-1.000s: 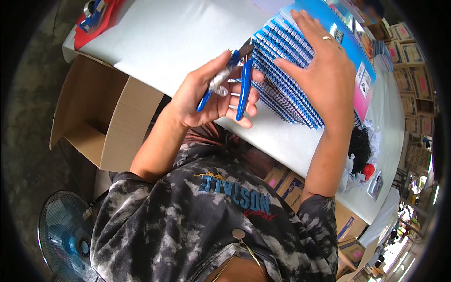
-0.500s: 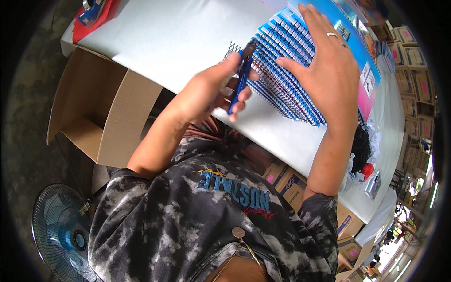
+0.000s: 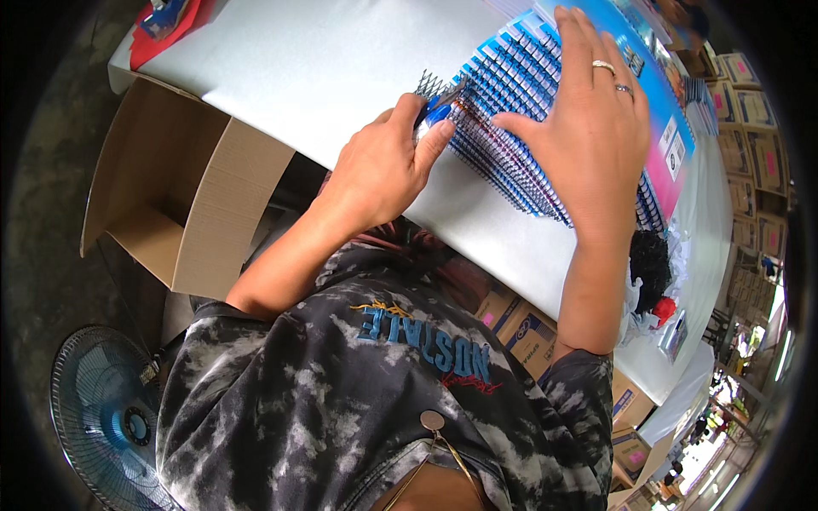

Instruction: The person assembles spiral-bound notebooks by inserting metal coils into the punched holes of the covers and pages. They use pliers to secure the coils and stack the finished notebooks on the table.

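A fanned stack of spiral notebooks point(image 3: 509, 78) with blue covers and dark wire coils lies on the white table. My left hand point(image 3: 375, 166) is closed around blue-handled cutting pliers point(image 3: 438, 113); their dark jaws reach the near-left side of the coils. Loose coil ends point(image 3: 430, 83) stick out just beyond the jaws. My right hand point(image 3: 596, 140), wearing rings, lies spread over the stack, fingers stretched out and thumb pointing toward the pliers. Most of the handles are hidden inside my left hand.
An open cardboard box point(image 3: 200, 196) stands against the left table edge, with a fan point(image 3: 128, 422) below it. Red material and a blue tool point(image 3: 162, 19) lie at the far left. Black wire scraps point(image 3: 649, 268) sit on the right, and stacked cartons point(image 3: 754, 111) stand beyond.
My left hand has turned over and closed around the pliers' handles, bringing the jaws to the coils. My right hand has shifted slightly left on the stack.
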The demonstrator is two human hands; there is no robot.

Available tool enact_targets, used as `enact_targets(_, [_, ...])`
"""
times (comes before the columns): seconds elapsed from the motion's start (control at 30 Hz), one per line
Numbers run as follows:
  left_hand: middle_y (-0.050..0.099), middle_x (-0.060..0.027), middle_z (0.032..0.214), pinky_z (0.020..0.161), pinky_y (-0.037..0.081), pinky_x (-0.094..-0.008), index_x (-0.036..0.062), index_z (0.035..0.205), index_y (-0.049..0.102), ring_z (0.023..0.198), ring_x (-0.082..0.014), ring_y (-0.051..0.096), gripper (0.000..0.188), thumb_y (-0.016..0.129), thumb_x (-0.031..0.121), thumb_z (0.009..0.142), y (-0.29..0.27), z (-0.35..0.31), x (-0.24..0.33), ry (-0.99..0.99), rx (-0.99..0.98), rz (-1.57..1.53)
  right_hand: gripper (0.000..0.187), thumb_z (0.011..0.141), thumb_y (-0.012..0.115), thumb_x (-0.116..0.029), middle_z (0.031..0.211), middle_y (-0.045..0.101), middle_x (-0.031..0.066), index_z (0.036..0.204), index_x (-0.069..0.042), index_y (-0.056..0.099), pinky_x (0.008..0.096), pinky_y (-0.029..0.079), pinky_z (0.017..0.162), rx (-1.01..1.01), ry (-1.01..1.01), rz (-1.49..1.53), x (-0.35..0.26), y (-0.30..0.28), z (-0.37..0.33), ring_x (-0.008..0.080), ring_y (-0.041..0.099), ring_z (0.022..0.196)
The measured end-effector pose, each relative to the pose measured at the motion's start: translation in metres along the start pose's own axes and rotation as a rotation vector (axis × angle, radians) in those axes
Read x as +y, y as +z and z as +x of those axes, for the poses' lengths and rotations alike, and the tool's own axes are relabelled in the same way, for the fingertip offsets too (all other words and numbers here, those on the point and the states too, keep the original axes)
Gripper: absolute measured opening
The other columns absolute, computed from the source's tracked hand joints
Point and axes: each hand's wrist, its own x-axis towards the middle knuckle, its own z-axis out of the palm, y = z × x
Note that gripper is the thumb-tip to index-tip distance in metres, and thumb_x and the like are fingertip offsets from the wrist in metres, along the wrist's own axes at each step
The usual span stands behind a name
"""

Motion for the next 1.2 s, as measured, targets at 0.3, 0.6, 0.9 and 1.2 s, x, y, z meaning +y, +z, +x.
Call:
enact_targets(0.3, [0.057, -0.0058, 0.075, 0.061, 0.046, -0.0300, 0.0034, 0.110, 0.052, 0.069, -0.0182, 0.057, 0.055, 0.032, 0.052, 0.094, -0.003, 0.001, -0.009, -0.209, -0.392, -0.890, 0.091, 0.052, 0.083, -0.023, 0.128, 0.044, 0.0176, 0.127, 0.001, 0.038, 0.0409, 0.032, 0.097, 0.050, -0.004, -0.016, -0.003, 0.005, -0.003, 0.0322, 0.041, 0.118])
enact_targets(0.6, [0.057, -0.0091, 0.082, 0.063, 0.051, -0.0308, 0.0025, 0.110, 0.051, 0.068, -0.0162, 0.056, 0.057, 0.029, 0.053, 0.093, -0.001, -0.003, -0.014, -0.432, -0.636, -1.651, 0.100, 0.048, 0.083, -0.023, 0.129, 0.038, 0.0163, 0.131, 0.001, 0.033, 0.0421, 0.029, 0.095, 0.104, -0.031, -0.064, -0.016, 0.013, -0.007, 0.0313, 0.037, 0.119])
enact_targets(0.9, [0.059, -0.0074, 0.078, 0.065, 0.047, -0.0320, 0.0022, 0.112, 0.051, 0.073, -0.0200, 0.059, 0.052, 0.031, 0.047, 0.095, 0.008, -0.002, -0.020, -0.094, -0.283, -0.627, 0.098, 0.053, 0.081, -0.025, 0.136, 0.032, 0.0185, 0.135, -0.002, 0.032, 0.0473, 0.022, 0.100, 0.222, -0.093, -0.316, -0.008, 0.041, -0.017, 0.0335, 0.030, 0.125])
enact_targets(1.2, [0.060, -0.0101, 0.082, 0.059, 0.048, -0.0297, 0.0013, 0.113, 0.051, 0.077, -0.0211, 0.061, 0.055, 0.035, 0.050, 0.093, 0.001, 0.005, -0.028, -0.282, -0.540, -1.058, 0.096, 0.054, 0.080, -0.025, 0.138, 0.029, 0.0173, 0.136, -0.006, 0.033, 0.0477, 0.019, 0.101, 0.030, -0.025, -0.146, -0.017, 0.019, -0.016, 0.0329, 0.027, 0.127])
